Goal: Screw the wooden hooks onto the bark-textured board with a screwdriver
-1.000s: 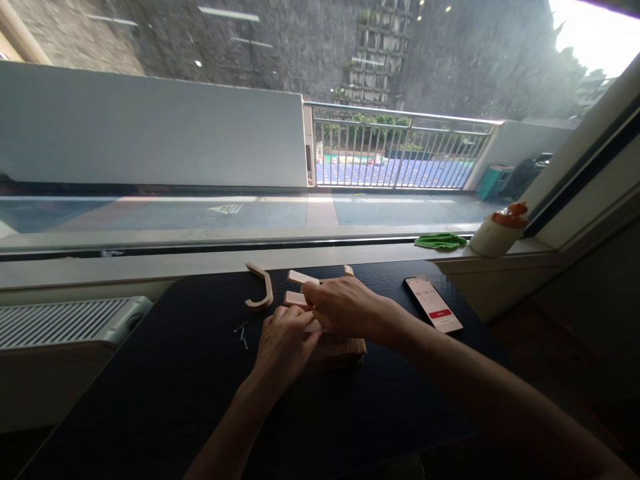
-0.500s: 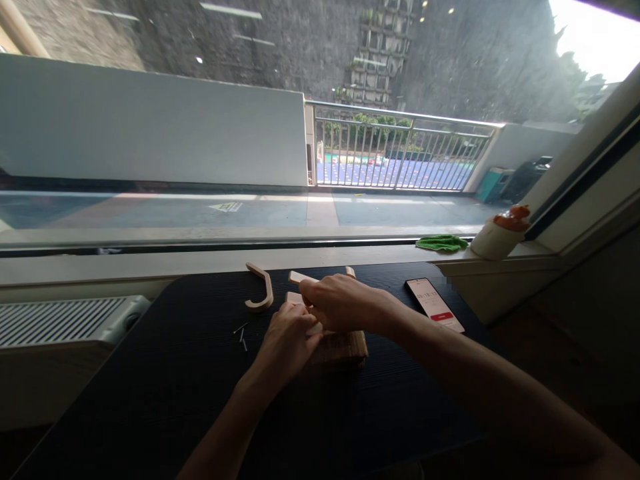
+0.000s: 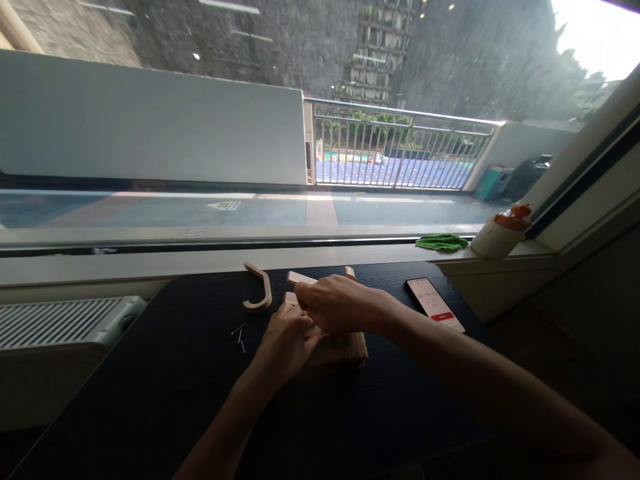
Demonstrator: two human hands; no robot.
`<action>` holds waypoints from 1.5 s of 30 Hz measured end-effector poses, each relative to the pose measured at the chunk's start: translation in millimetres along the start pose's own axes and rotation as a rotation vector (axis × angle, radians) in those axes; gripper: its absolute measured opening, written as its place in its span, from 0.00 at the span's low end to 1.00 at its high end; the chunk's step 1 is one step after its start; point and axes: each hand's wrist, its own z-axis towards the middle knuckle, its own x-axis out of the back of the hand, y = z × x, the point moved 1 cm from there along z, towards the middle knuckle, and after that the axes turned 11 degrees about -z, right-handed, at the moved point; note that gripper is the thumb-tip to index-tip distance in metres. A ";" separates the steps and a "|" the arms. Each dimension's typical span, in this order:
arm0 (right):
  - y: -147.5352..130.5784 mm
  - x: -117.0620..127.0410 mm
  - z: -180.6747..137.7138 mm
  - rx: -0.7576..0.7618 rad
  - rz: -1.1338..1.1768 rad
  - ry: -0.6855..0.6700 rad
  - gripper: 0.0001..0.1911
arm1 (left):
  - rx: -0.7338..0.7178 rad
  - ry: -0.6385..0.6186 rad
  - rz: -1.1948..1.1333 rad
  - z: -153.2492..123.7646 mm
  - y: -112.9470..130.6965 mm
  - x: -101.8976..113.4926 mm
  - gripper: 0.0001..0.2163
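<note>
Both of my hands meet over a wooden block (image 3: 345,347) on a black table (image 3: 165,387). My left hand (image 3: 285,340) is closed against the block's left end, fingers curled; what it pinches is hidden. My right hand (image 3: 335,305) reaches across from the right, fingers bent round a pale wooden piece (image 3: 301,278) that sticks out to the left. A second pale strip (image 3: 291,298) shows just under it. A curved wooden hook (image 3: 259,289) lies apart to the left. A few small screws (image 3: 241,335) lie beside my left hand.
A phone (image 3: 435,305) with a lit screen lies at the table's right. On the window sill sit a green cloth (image 3: 442,242) and a white pot with an orange top (image 3: 498,233). A radiator (image 3: 60,321) stands at left.
My hands have barely shifted; the right hand has edged slightly left over the wooden pieces. The view has tilted a little.
</note>
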 end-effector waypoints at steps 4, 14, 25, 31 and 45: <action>-3.4 1.5 6.9 0.038 -0.031 -0.017 0.10 | -0.032 0.000 -0.001 -0.4 1.3 -0.4 0.05; -5.4 0.1 13.6 0.052 -0.051 0.022 0.09 | -0.009 0.008 -0.027 -1.1 -1.2 -0.9 0.06; 1.3 -18.7 -49.9 -0.207 0.078 0.110 0.06 | 0.062 -0.006 0.091 -4.7 3.2 0.2 0.09; 1.3 -23.5 -58.2 -0.236 0.086 0.074 0.12 | 0.099 -0.039 0.154 -4.7 5.3 -0.6 0.10; 7.1 -40.2 -67.0 -0.216 0.209 0.075 0.15 | 0.071 -0.139 0.054 1.2 -2.2 -3.0 0.11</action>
